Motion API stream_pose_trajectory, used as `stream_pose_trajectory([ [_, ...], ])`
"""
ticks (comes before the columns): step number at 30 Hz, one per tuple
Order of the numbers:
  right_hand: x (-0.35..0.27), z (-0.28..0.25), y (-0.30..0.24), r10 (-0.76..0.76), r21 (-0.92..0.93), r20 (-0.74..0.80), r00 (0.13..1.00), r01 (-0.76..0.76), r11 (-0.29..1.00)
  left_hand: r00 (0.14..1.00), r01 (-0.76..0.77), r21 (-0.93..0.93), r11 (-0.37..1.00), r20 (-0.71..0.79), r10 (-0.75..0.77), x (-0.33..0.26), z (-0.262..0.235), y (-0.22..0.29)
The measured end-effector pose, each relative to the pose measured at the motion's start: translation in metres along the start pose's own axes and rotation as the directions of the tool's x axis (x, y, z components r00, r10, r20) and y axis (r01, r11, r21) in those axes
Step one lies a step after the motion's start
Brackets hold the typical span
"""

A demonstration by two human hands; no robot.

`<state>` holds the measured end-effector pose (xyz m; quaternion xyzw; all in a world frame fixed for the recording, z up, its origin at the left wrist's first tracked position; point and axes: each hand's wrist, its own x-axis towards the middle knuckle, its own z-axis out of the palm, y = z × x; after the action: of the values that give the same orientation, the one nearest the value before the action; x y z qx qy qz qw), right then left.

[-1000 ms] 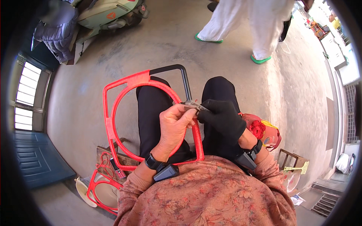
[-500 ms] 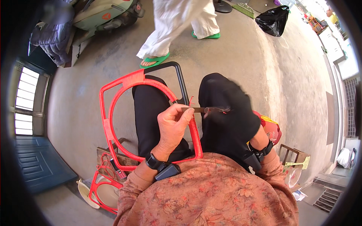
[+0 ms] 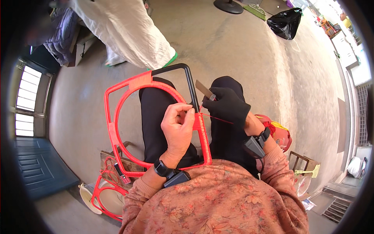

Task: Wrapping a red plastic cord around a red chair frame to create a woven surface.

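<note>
In the head view, the frame (image 3: 112,132), which is a squarish tube form with a round ring inside, lies across the person's thighs (image 3: 156,111), leaning to the left. I think the thighs bear its weight, so that both hands are free for the small work at its right side. Red wrapping covers most of it; only the far right corner shows bare black tube (image 3: 190,80).

The left hand (image 3: 177,126) has no glove. Its thumb and fingertips are closed in a pinch, at the place where the red wrapping meets the bare tube; perhaps this is to keep the last turns from loosening. Whether a strand is between the fingertips, I cannot tell.

The right hand (image 3: 229,104), in a black glove, is folded around the handle of a knife (image 3: 203,89). The blade points to the far left, apart from the left hand; the glove probably serves as protection. A red cord (image 3: 217,117) goes from the frame to the right, passing on the near side of the glove, and it looks rather tight.

To the right of the thighs stands a red bag (image 3: 283,139), easy to reach. At the near left lies a second red frame (image 3: 94,194).
</note>
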<state>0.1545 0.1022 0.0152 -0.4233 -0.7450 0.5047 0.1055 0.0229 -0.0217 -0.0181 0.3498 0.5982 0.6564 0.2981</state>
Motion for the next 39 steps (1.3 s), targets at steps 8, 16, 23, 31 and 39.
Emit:
stream_pose_trajectory([
  [8,-0.013,-0.002,-0.005,-0.222,0.074,0.093,0.971,0.216,0.974,0.981,-0.186,0.36,0.914,0.119,0.153,0.006,0.002,0.005],
  [16,-0.016,-0.035,0.012,0.1,0.023,0.379,0.92,-0.118,0.993,0.972,-0.209,0.208,0.956,-0.064,0.226,0.005,-0.001,-0.001],
  [23,-0.003,-0.021,0.012,-0.056,-0.127,0.385,0.921,0.113,0.985,0.952,-0.272,0.37,0.888,-0.03,0.304,0.001,0.0,0.003],
  [31,-0.03,-0.054,0.104,-0.476,-0.157,0.132,0.87,0.492,0.856,0.964,-0.25,0.26,0.933,-0.024,0.265,0.001,0.0,-0.004],
  [39,0.012,-0.14,0.125,0.216,0.39,-0.602,0.769,0.047,0.92,0.929,-0.295,0.148,0.944,0.275,0.247,-0.004,-0.017,0.002],
])
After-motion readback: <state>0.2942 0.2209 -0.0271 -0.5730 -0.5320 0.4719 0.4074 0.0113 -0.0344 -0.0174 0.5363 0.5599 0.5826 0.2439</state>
